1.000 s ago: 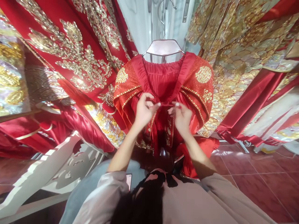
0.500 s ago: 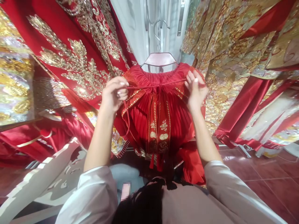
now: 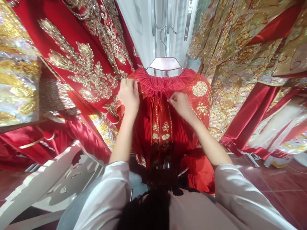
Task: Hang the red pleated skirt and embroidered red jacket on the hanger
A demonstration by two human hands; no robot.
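A red pleated garment (image 3: 165, 127) with gold embroidery hangs in front of me on a pale hanger (image 3: 165, 64). A thin red cord (image 3: 152, 88) runs across its gathered top edge. My left hand (image 3: 129, 94) is closed on the cord at the garment's upper left. My right hand (image 3: 179, 103) pinches the cord near the middle, just right of the gold-trimmed centre panel. A red and gold sleeve with a round gold emblem (image 3: 200, 88) hangs to the right of my right hand.
Red robes with heavy gold embroidery (image 3: 79, 64) hang close on the left; gold-patterned robes (image 3: 240, 64) hang on the right. A white carved chair back (image 3: 52, 179) stands at lower left. Red floor tiles (image 3: 271, 185) show at lower right.
Both hands went from the garment's middle up and apart, pulling the cord taut. They have since come lower and closer; the right hand moved in toward the centre.
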